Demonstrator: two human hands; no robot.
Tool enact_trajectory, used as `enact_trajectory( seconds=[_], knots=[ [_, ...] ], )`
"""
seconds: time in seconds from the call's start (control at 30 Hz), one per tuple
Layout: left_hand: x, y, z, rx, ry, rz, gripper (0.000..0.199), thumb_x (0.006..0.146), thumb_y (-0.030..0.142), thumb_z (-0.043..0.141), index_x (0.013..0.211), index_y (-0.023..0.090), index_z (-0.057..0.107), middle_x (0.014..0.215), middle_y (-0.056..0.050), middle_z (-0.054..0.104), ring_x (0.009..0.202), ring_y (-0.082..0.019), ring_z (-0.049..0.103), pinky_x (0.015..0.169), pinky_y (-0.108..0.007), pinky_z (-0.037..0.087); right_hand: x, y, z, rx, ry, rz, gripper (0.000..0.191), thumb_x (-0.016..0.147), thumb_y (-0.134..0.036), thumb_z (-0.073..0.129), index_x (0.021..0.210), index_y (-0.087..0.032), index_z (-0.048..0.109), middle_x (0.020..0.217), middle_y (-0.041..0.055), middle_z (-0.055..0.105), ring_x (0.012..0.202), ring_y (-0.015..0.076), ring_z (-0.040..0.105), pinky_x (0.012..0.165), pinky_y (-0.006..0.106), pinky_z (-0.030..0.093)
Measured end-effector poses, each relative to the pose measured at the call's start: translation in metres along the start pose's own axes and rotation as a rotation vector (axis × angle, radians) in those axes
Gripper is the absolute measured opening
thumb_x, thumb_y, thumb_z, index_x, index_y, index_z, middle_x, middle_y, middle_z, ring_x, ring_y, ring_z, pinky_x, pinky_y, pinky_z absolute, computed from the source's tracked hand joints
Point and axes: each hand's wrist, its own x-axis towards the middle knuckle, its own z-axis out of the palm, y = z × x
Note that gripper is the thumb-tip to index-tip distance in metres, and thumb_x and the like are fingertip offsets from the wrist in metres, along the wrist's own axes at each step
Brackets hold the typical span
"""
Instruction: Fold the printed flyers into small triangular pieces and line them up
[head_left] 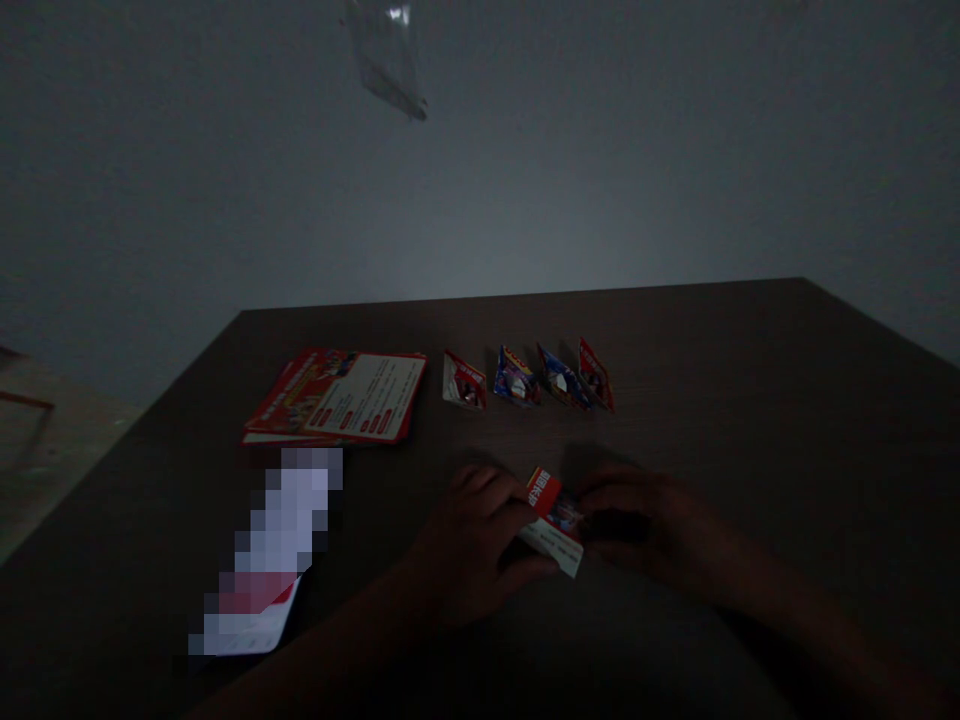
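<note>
My left hand is closed around the left side of a small folded printed card, red on top with white lettering and a white lower panel. My right hand is curled at the card's right edge, fingertips and thumb meeting it there. The space inside that hand is dark. Beyond my hands stand several folded printed cards in a row: a red and white one, two blue ones, left and right, and a red one at the right end.
A stack of red and white printed leaflets lies on the dark wooden table at left. Nearer me is a phone-like thing with a bright screen, partly pixelated. A clear plastic bag hangs on the grey wall.
</note>
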Motion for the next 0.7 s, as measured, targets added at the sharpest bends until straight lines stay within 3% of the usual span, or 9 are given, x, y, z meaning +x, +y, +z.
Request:
enact_trajectory(
  seconds=[0.7],
  knots=[
    [-0.0010, 0.0014, -0.0003, -0.109, 0.016, -0.044, 0.021, 0.086, 0.024, 0.055, 0.106, 0.020, 0.061, 0.105, -0.005, 0.059, 0.100, -0.022, 0.049, 0.089, -0.039, 0.036, -0.0012, -0.0011, 0.0017, 0.026, 0.020, -0.033, 0.016, 0.082, -0.014, 0.061, 0.094, -0.022, 0.067, 0.100, 0.0045, 0.063, 0.089, 0.0159, 0.062, 0.076, 0.027, 0.049]
  ],
)
